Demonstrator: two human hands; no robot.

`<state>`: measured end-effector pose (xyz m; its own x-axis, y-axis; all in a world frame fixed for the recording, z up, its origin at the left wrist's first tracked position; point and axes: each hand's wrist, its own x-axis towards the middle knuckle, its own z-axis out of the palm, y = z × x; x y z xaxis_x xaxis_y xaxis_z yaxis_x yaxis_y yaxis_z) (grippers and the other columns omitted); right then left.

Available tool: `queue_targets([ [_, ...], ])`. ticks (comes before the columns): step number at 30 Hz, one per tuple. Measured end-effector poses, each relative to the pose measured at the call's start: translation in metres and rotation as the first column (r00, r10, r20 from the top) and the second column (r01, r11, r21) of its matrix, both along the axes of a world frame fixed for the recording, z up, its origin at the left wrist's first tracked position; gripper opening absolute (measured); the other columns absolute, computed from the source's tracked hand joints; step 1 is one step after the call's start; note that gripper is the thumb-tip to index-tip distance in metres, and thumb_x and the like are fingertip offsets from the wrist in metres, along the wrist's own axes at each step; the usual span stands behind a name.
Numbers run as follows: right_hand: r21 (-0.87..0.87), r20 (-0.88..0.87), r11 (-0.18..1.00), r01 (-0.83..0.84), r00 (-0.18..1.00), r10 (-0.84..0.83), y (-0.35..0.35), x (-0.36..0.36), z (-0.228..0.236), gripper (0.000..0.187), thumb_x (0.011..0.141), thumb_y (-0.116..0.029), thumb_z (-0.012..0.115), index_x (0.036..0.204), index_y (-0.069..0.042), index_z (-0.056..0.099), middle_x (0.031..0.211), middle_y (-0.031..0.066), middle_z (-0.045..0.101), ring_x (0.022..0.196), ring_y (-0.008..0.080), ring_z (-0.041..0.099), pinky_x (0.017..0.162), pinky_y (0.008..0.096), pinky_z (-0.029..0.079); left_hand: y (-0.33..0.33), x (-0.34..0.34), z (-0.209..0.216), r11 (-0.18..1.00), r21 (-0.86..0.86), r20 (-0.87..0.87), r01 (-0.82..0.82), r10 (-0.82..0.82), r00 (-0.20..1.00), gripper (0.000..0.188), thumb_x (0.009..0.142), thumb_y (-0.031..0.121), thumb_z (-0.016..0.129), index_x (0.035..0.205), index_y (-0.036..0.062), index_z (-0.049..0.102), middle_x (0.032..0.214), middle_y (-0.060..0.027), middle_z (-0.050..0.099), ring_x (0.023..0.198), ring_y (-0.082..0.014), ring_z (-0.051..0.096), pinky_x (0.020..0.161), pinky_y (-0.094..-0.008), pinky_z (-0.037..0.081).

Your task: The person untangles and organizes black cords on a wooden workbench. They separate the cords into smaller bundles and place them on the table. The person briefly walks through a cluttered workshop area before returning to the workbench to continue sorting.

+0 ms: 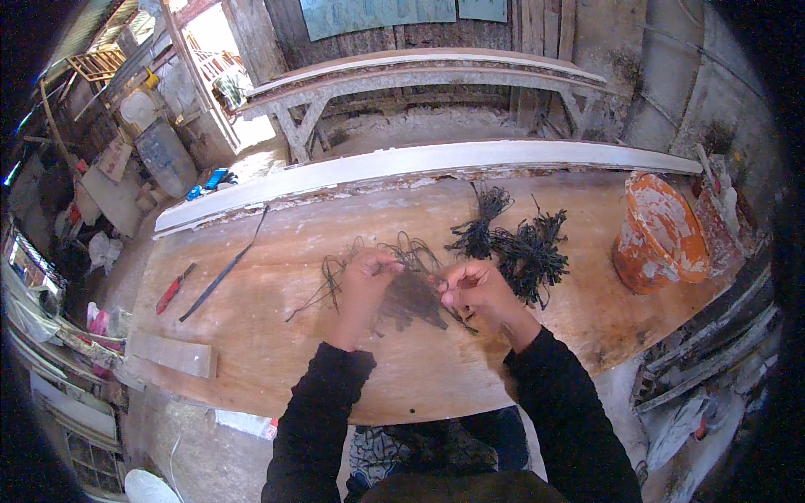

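Note:
Above the wooden tabletop, my left hand (360, 289) and my right hand (485, 293) face each other a short way apart, thumbs and fingertips pinched. Thin black strands (411, 306) run between and under them, some looping out past the left fingers; the left hand is slightly blurred. A dark strand end hangs below the right fingers. Both pinches appear closed on these strands, though the exact gripped part is hard to make out. Just beyond my right hand lie two tied bundles of black strands, a smaller bundle (482, 222) and a fuller bundle (532, 256).
On the wooden table (277, 369) are a red-handled knife (174, 289), a long dark strip (225, 267) and a wood block (176, 356) at left. An orange bucket (646, 260) smeared with white stands at right. A long white-edged board (419, 159) lines the far edge; a bench (436, 75) stands behind.

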<state>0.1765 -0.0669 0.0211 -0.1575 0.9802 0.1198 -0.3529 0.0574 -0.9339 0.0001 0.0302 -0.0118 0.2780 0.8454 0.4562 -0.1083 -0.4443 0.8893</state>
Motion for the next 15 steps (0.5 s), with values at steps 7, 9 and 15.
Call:
queue_targets([
  [7,0.491,0.383,0.708,0.507,0.605,-0.698,0.02,0.022,-0.024,0.004,0.074,-0.002,0.06,0.074,-0.004,0.056,0.078,0.0019,0.054,0.073,0.0086,0.048,0.066,0.0218,0.038,-0.043,0.003,0.05,0.527,-0.546,-0.167,0.651,-0.83,0.533,0.011,0.073,0.011,0.065,0.072,0.0043,0.056,0.075,-0.0013,0.049,0.065,-0.0089,0.047,0.06,-0.022,0.039],
  [9,0.467,0.32,0.67,0.577,0.596,-0.736,0.027,0.019,-0.023,0.009,0.074,0.0,0.058,0.081,-0.004,0.061,0.069,0.0016,0.051,0.066,0.0106,0.047,0.066,0.0229,0.039,-0.039,-0.004,0.044,0.664,-0.424,-0.181,0.615,-0.728,0.661,0.009,0.072,0.01,0.064,0.071,0.0053,0.056,0.073,0.0003,0.049,0.061,-0.0064,0.047,0.051,-0.0199,0.037],
  [15,0.531,0.393,0.661,0.53,0.537,-0.746,0.017,0.025,-0.017,0.009,0.077,-0.011,0.059,0.083,-0.004,0.061,0.085,0.0016,0.051,0.082,0.0101,0.047,0.072,0.0232,0.038,-0.006,-0.011,0.035,0.931,-0.364,-0.217,-0.028,-0.055,0.975,0.006,0.074,0.006,0.061,0.078,0.002,0.061,0.07,-0.0006,0.059,0.055,-0.005,0.05,0.048,-0.0184,0.039],
])
